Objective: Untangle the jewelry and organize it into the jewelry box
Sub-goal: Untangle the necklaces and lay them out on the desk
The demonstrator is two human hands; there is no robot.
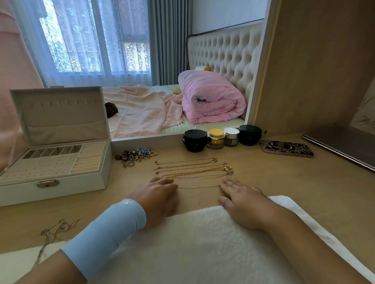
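Your right grip (242,200) lies flat, fingers straight, fingertips pressing the right end of the nearest chain (199,187) on the worktop (289,181). Left grip (161,194) sits at the other end, fingers bent over it. Pinching or just touching? I can't tell from here. Draw the two ends gently apart and keep the chain low and parallel to the straightened necklaces (191,167) just beyond, without letting it drift onto them. If it snags, stop and loosen, don't pull. Now the jewelry box (47,191), on your left, lid up: hooks in the lid are bare, and the ring rolls, peg panel and back slots show nothing in them. Nothing filed yet. A beaded tangle (135,156) waits beside the box, and another knotted chain (56,228) lies nearer you.
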